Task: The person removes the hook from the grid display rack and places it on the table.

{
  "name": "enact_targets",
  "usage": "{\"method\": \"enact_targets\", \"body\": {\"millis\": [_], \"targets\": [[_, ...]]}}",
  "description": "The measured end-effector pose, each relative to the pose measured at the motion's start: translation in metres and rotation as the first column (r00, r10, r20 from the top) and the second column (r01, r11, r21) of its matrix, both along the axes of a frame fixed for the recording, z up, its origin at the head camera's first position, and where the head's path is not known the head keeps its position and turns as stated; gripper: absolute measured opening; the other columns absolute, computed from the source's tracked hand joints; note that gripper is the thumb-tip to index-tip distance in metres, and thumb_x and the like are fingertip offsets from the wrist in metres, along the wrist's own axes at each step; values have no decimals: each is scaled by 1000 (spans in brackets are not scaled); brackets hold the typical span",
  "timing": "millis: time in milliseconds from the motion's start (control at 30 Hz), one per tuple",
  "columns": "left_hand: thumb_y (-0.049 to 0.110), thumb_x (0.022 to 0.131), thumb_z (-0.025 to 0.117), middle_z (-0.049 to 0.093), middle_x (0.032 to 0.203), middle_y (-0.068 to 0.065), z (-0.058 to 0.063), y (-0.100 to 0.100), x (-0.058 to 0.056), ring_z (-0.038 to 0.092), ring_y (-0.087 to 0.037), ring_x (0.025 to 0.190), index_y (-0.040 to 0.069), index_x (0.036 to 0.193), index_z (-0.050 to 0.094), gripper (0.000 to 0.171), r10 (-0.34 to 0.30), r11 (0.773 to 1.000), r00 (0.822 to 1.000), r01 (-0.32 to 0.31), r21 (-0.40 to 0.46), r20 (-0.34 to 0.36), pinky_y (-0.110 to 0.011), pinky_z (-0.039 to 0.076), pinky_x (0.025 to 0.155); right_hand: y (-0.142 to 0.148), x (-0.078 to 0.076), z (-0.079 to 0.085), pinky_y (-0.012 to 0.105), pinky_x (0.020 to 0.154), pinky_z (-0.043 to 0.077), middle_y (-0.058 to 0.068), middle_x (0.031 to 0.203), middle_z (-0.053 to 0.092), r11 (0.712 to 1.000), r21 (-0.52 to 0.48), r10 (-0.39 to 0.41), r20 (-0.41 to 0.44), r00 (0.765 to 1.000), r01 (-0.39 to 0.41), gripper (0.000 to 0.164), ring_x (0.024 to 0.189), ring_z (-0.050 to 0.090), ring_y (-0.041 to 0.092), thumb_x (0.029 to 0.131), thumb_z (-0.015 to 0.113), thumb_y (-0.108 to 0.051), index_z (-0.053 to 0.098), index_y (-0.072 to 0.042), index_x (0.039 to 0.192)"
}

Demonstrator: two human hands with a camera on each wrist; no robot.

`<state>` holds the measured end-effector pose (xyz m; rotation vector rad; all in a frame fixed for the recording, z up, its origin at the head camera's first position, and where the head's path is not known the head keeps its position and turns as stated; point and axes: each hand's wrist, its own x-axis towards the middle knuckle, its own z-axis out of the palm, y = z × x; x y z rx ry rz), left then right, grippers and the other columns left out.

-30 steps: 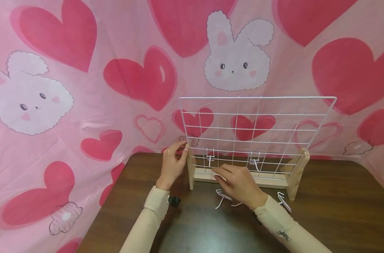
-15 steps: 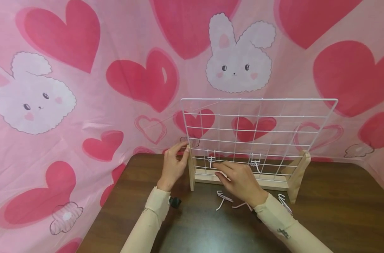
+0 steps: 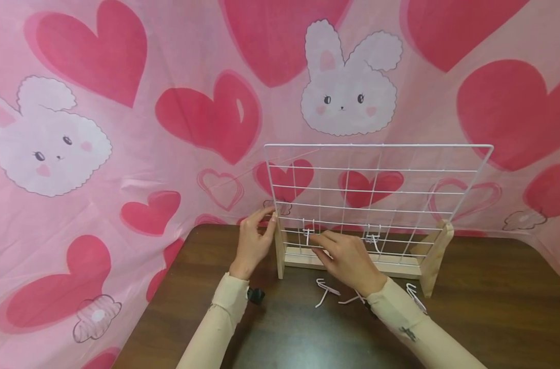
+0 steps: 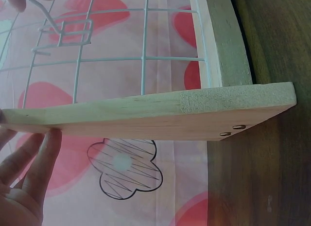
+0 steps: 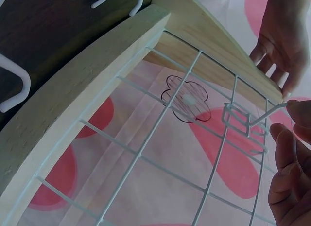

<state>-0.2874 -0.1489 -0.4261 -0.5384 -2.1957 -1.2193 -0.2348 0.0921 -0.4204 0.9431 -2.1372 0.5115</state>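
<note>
My left hand (image 3: 256, 237) holds the top of the left wooden side panel (image 4: 126, 116), which supports the upright white wire grid (image 3: 377, 169). Beside a white metal hook (image 5: 238, 121) hanging on the lower left of the grid is my right hand (image 3: 346, 259). One fingertip touches the hook's prong end, while the thumb below stands slightly apart from it in the right wrist view. A second hook (image 3: 372, 237) hangs farther right at about the same height.
Loose hooks lie on the dark wooden table (image 3: 289, 333) in front: one at left (image 3: 327, 292), one partly behind my right wrist (image 3: 351, 297), one at right (image 3: 416, 297). A wooden base bar (image 3: 303, 259) and right side panel (image 3: 437, 259) complete the stand. A pink heart-printed cloth (image 3: 169, 41) hangs behind.
My right hand has risen slightly, from below the left hook to beside its prong. The left hand stays on the panel. The whole head view has shifted a little.
</note>
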Motion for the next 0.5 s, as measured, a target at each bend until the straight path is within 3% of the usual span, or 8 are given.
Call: {"method": "enact_targets", "body": {"millis": [500], "targets": [[21, 94, 61, 74, 100, -6, 0, 0, 1, 73, -20, 78, 8, 114, 69, 26, -6, 1000, 1000, 6, 5, -8, -25, 60, 65, -6, -10, -6, 28, 53, 52, -4, 83, 71, 999, 22, -31, 18, 999, 30, 24, 60, 64, 9, 81, 76, -19, 71, -17, 104]]}}
